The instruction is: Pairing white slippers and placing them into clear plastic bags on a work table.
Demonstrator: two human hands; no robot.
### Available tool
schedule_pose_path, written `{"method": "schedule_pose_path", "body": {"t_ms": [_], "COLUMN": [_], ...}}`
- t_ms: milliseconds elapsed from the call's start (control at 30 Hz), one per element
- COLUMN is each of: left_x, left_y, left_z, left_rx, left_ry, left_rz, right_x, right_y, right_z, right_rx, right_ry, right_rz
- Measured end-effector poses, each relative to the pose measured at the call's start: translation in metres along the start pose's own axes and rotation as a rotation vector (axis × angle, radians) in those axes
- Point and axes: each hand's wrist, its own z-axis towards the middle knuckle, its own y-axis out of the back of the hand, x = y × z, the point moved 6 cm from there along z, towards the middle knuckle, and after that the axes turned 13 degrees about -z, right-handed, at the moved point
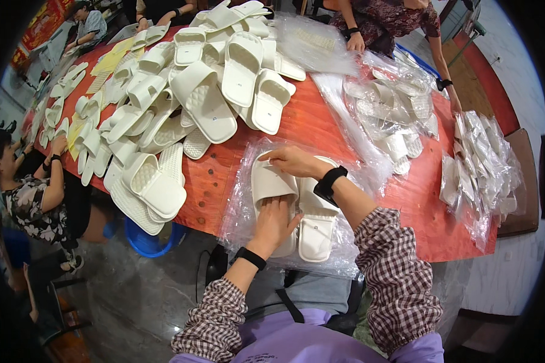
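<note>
both hands (283, 192) press a white slipper pair (293, 206) atop clear plastic bags (239, 209).

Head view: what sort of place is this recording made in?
Probably a footwear packing workshop: a heap of loose white foam slide sandals covers a long red table, bagged pairs in clear plastic bags pile up right, and several people work around it.

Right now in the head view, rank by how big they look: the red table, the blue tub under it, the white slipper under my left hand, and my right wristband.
1. Red table
2. White slipper, though nearness to the camera enlarges it
3. Blue tub, mostly hidden under the table, so unsure against the slipper
4. Wristband
</note>
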Motion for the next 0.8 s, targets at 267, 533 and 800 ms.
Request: {"method": "schedule_pose_path", "body": {"t_ms": [267, 533, 800], "left_x": [-0.014, -0.014, 0.021], "left_y": [0.033, 0.078, 0.026], "left_z": [-0.018, 0.046, 0.085], "left_rx": [-0.237, -0.429, -0.194], "left_ry": [-0.24, -0.155, 0.118], "left_rz": [-0.048, -0.386, -0.831], "right_x": [-0.001, 0.003, -0.024], "right_y": [0.017, 0.0, -0.021], "right_z": [-0.028, -0.098, -0.103], "right_rx": [-0.112, -0.402, -0.61], "right_ry": [-0.03, -0.025, -0.11], "right_rz": [0.189, 0.5, 0.785]}}
